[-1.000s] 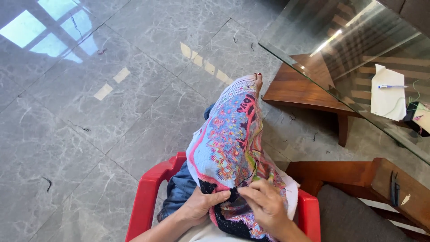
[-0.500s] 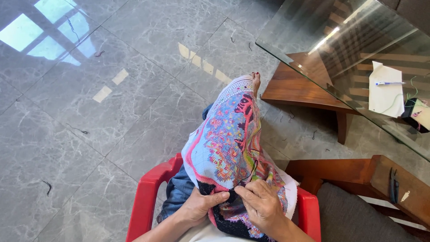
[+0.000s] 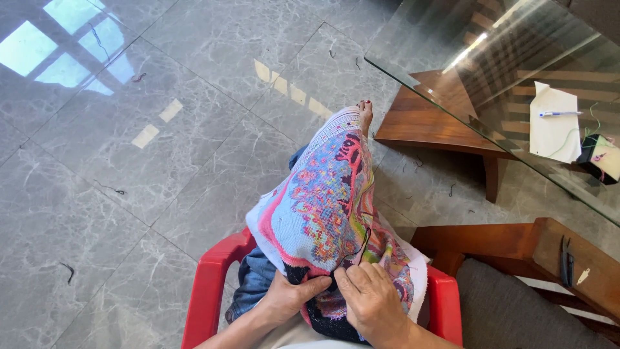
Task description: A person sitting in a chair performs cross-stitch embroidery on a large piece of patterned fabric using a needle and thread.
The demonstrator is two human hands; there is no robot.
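Note:
A large colourful cross-stitch cloth (image 3: 326,203) lies draped over my raised leg, its pattern in pink, blue and orange. My left hand (image 3: 290,296) grips the cloth's lower left edge from beneath, thumb on top. My right hand (image 3: 369,298) rests on the dark lower part of the cloth, fingers pinched close together where a dark thread (image 3: 361,242) runs up the fabric. A needle is too small to make out. I sit on a red plastic chair (image 3: 206,297).
A glass table top (image 3: 491,71) on a wooden base (image 3: 429,126) stands at the upper right, with a white paper and pen (image 3: 554,116) on it. A wooden seat with a grey cushion (image 3: 510,310) and small scissors (image 3: 567,258) is at the right. Grey marble floor (image 3: 129,161) spreads left.
Both hands stay at the cloth's lower edge; the right hand's fingers shift slightly on the fabric. The view has tilted a little.

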